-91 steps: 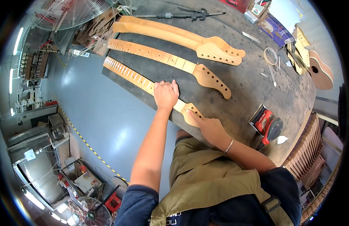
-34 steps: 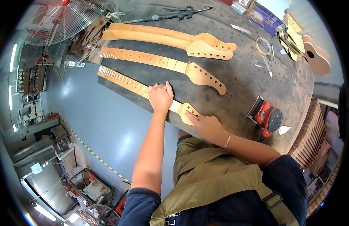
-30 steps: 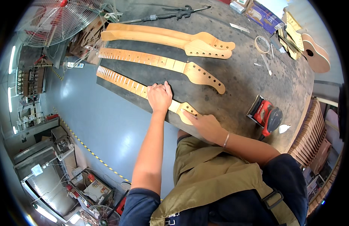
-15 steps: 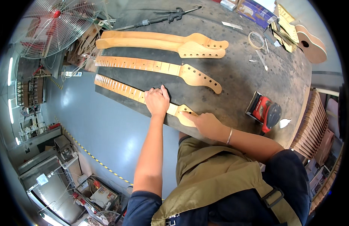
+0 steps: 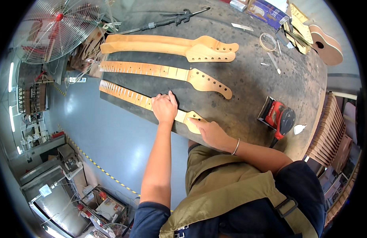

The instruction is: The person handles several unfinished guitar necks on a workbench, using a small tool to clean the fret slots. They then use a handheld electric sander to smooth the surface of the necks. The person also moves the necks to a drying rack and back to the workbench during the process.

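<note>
Along the bench's near edge lies a pale wooden guitar neck (image 5: 124,93), fretboard up, its headstock (image 5: 190,126) toward the right. My left hand (image 5: 164,108) is closed over the neck a little short of the headstock, fingers wrapped across the fretboard. On the headstock rests my right hand (image 5: 216,134), its index finger pointing left along the wood and the other fingers curled under. Whatever those fingers may hold is hidden. Just beyond lies a second guitar neck (image 5: 151,70), also fretboard up, and behind it a pair of necks (image 5: 151,43) lie back side up.
A red and black sander (image 5: 279,116) sits on the dark bench (image 5: 247,79) to the right, near a small white piece (image 5: 298,129). Farther back are a tape roll (image 5: 267,41), an air blow gun (image 5: 179,18) and a guitar body (image 5: 326,45). A fan (image 5: 59,16) stands far left.
My right hand has shifted slightly left on the headstock, its wrist moving with it. My left hand stays on the neck. The whole view has shifted a little.
</note>
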Demonstrator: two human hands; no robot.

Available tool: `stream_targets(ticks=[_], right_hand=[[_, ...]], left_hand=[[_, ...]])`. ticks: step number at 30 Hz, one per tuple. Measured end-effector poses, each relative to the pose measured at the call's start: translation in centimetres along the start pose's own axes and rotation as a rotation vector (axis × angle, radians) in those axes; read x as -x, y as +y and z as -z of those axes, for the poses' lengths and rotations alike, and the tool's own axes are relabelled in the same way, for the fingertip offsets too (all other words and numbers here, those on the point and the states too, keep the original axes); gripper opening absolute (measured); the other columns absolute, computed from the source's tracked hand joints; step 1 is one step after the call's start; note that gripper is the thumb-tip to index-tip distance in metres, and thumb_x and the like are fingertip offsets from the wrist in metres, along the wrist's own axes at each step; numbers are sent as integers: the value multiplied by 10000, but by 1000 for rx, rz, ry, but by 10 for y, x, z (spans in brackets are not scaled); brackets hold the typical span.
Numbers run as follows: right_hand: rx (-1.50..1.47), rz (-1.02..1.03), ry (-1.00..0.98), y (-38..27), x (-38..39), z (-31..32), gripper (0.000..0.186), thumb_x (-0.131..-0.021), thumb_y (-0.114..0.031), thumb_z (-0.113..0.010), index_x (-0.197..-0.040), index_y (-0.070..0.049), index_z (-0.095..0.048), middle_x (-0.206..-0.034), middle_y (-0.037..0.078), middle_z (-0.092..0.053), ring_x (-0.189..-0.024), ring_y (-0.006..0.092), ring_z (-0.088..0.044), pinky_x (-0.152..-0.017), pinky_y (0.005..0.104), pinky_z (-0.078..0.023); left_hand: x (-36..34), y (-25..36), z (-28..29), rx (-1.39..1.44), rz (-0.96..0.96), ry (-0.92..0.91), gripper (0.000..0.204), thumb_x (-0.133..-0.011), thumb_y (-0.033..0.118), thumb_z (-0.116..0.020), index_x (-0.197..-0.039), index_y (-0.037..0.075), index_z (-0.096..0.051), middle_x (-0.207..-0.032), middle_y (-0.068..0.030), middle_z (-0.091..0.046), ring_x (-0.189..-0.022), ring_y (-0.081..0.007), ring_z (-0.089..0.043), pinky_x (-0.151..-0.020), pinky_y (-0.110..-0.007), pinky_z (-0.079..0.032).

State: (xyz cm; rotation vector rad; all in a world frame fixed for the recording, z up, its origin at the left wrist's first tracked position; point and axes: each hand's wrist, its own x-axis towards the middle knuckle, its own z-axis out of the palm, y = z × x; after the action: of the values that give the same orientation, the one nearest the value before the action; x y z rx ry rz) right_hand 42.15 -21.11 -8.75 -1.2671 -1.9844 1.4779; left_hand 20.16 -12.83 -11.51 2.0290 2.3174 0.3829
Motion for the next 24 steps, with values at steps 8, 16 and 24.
stream_targets(ticks=[8, 16, 24], right_hand=[[-252, -123, 46, -6, -9, -8, 390, -1075, -122, -471, -1427, -90, -635, -1053, 303, -700, -899, 475, -685, -803, 505, -536], [-224, -143, 38, -12, -7, -6, 405, -1053, -54, -476, -1421, -66, -644, -908, 314, -624, -710, 420, -575, -720, 448, -496], [-173, -102, 36, -17, -11, -2, 399, -1048, -56, -482, -1412, -61, -645, -922, 304, -662, -735, 458, -625, -711, 474, -510]], left_hand=[[1, 0, -1, 10, 5, 19, 525, -1029, 246, -570, -562, 27, -664, -677, -143, -701, -772, -314, -656, -837, -432, -452], [2, -2, -5, 5, -23, 22, 525, -1029, 247, -566, -564, 25, -671, -669, -142, -699, -767, -317, -653, -839, -434, -453], [1, -4, -4, -14, -11, 9, 512, -1025, 239, -565, -580, 20, -692, -679, -151, -707, -765, -313, -656, -838, -434, -457]])
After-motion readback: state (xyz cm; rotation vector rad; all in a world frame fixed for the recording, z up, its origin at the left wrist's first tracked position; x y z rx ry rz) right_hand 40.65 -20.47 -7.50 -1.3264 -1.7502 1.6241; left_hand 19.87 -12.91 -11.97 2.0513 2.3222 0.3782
